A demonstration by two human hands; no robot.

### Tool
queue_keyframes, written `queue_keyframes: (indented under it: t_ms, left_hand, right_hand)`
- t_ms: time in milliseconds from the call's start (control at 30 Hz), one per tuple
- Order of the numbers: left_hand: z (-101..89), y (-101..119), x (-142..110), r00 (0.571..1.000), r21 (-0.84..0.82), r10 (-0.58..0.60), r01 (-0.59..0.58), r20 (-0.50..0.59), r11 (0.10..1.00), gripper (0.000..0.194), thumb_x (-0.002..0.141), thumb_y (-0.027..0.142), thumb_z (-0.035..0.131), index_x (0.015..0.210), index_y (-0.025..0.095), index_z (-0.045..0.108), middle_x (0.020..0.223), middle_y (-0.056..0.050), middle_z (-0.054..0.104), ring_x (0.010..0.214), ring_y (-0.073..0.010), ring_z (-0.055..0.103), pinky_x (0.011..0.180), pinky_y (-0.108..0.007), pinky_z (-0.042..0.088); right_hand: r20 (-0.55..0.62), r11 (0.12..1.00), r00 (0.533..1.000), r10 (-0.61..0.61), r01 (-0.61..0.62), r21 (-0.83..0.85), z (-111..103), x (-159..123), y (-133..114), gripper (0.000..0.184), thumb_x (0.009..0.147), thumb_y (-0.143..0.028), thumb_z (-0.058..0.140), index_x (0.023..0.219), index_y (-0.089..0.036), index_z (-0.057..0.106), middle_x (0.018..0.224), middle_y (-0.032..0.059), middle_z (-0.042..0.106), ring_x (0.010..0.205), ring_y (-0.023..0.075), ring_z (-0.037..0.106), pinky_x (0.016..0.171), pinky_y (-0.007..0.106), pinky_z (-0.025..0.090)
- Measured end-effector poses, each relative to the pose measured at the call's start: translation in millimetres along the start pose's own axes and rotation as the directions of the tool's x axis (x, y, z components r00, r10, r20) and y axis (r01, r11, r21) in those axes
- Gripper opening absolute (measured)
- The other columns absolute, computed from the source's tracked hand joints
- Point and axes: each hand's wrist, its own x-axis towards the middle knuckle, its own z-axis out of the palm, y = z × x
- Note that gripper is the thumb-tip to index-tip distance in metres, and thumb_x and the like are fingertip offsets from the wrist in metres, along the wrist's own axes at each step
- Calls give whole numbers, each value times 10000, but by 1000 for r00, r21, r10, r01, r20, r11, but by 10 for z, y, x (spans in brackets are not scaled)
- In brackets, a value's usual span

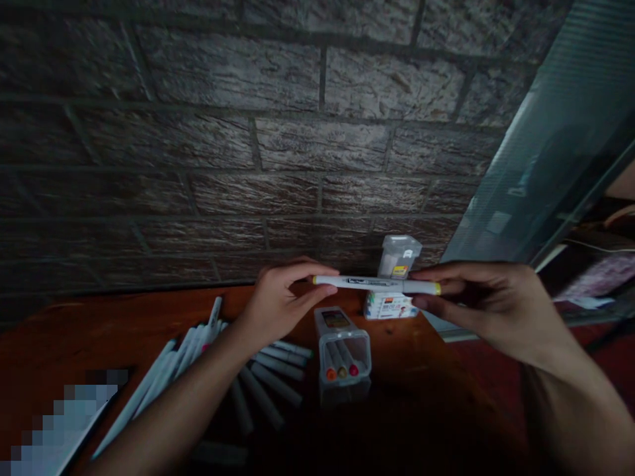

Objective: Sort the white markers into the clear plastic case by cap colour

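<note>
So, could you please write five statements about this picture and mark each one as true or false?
1. The left hand and the right hand hold one white marker. True.
2. The white marker shows yellow at both ends. True.
3. The clear case lying on the table holds only one marker. False: three markers are inside.
4. The loose markers lie to the right of that case. False: they lie to its left.
5. A block wall rises behind the table. True.

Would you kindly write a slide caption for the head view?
Left hand and right hand hold a yellow-ended marker between them, loose markers lying on the table.
</note>
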Motion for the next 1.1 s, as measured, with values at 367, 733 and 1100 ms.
queue_keyframes:
  t_ms: [367,733,1100]
  left_hand:
    - [111,186,-101,922,-51,75,-60,380,997,137,929,141,738,1053,190,769,996,-37,766,945,-168,706,835,-265,541]
    - [98,191,-94,902,-109,58,-12,427,994,164,922,158,747,1075,207,779,999,-43,764,954,-172,709,847,-270,548]
    - [130,240,-104,872,-72,69,-39,484,997,141,965,214,707,1085,216,781,1035,-54,770,987,-186,712,876,-288,562]
  right_hand:
    - [1,838,926,-378,342,-425,38,-846,-325,307,928,-144,654,1147,-331,759,888,12,788,684,197,758,567,282,644]
    - [36,840,941,-337,318,-439,75,-1058,-233,364,880,-43,691,1173,-258,710,947,21,775,757,171,763,627,242,649]
    - [9,827,941,-339,302,-474,36,-1155,-230,430,841,-28,681,1187,-276,735,944,9,803,728,175,776,639,234,662]
